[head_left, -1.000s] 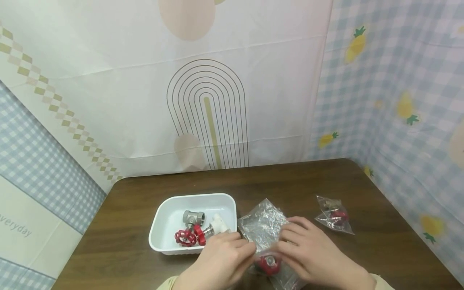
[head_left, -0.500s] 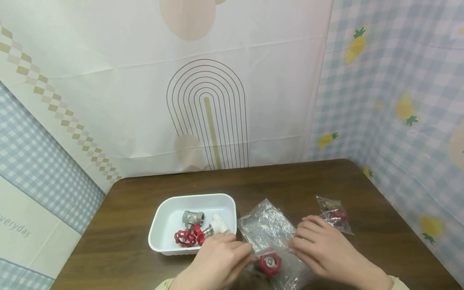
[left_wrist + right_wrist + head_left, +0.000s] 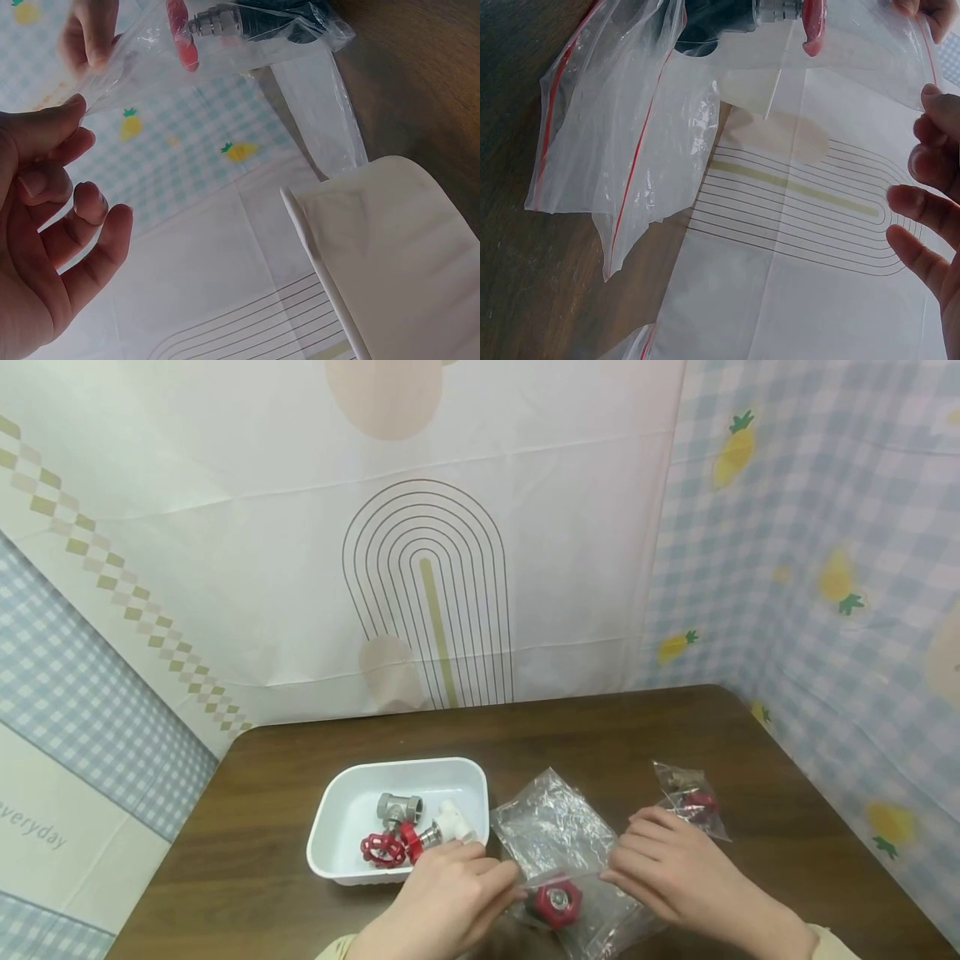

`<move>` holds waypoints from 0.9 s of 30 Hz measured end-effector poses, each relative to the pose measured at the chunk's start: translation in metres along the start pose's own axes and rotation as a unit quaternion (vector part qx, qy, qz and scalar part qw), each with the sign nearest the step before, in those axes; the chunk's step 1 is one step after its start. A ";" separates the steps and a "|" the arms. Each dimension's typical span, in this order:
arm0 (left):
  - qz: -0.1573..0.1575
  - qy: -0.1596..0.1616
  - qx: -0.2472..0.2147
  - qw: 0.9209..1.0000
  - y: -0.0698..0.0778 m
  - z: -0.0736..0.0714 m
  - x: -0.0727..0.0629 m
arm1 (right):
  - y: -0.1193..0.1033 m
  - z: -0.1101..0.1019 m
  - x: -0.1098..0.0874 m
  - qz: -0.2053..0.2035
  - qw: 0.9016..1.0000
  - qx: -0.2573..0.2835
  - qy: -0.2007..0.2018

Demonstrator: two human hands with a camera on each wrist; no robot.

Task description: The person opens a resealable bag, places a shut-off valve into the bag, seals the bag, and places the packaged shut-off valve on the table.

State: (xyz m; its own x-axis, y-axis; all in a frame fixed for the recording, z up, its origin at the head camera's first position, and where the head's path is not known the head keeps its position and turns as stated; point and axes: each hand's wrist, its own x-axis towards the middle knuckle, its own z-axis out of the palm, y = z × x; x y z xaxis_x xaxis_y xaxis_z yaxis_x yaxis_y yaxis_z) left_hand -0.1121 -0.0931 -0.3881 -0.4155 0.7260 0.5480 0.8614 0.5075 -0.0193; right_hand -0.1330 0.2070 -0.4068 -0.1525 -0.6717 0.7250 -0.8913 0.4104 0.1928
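A clear zip bag (image 3: 870,64) with a red seal line stands upright around a valve with a red handwheel (image 3: 558,902) and a dark body (image 3: 285,21). At one end of the bag's mouth, my left hand (image 3: 447,893) pinches the edge between thumb and index finger. The opposite end is pinched by my right hand (image 3: 678,872), its other fingers loosely bent. Between the two hands the mouth edge is stretched taut. Beneath and behind lie more flat clear zip bags (image 3: 551,827).
Left of the bags is a white tray (image 3: 321,852) with a grey metal valve (image 3: 400,810), a red handwheel (image 3: 383,850) and a white fitting (image 3: 452,821). Another bagged red-handled valve (image 3: 699,804) lies at the right on the brown table (image 3: 592,727). Patterned cloth hangs behind.
My right hand has moved rightward, away from the left one, pulling the bag's mouth edge straight. The red handwheel now shows more fully below it. The tray contents look the same.
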 end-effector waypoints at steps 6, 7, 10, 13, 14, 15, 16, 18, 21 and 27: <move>0.000 0.003 0.003 1.000 0.001 -0.002 -0.002 | -0.002 -0.001 0.002 -0.007 1.000 0.000 0.005; 0.001 0.005 0.002 1.000 0.001 -0.003 -0.002 | -0.003 -0.002 0.002 -0.006 1.000 0.000 0.006; 0.007 0.010 0.007 1.000 0.001 -0.006 -0.001 | -0.005 -0.005 0.006 -0.003 1.000 -0.001 0.008; 0.011 0.009 0.016 1.000 -0.001 -0.010 0.001 | -0.006 -0.009 0.011 -0.003 1.000 -0.001 0.009; 0.011 0.008 0.022 1.000 -0.002 -0.011 0.002 | -0.005 -0.010 0.012 -0.004 1.000 -0.003 0.008; 0.010 0.007 0.026 1.000 -0.003 -0.012 0.003 | -0.003 -0.012 0.014 -0.005 1.000 -0.005 0.006; 0.008 0.005 0.030 0.999 -0.005 -0.013 0.006 | -0.001 -0.013 0.015 -0.005 1.000 -0.007 0.002; 0.004 0.002 0.041 0.999 -0.010 -0.013 0.012 | 0.006 -0.017 0.018 -0.004 1.000 -0.018 -0.003; -0.009 -0.004 0.046 0.999 -0.022 -0.008 0.028 | 0.021 -0.022 0.020 0.006 0.999 -0.033 -0.017; -0.033 -0.038 0.026 0.998 -0.053 0.009 0.073 | 0.062 -0.028 0.016 0.044 0.995 -0.057 -0.067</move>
State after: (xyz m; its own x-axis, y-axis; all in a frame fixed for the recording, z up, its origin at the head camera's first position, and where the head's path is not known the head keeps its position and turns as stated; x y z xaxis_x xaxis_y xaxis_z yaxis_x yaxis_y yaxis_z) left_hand -0.1908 -0.0623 -0.3546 -0.4929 0.7229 0.4841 0.8163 0.5768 -0.0302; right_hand -0.1787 0.2385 -0.3649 -0.2895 -0.7039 0.6486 -0.8195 0.5325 0.2120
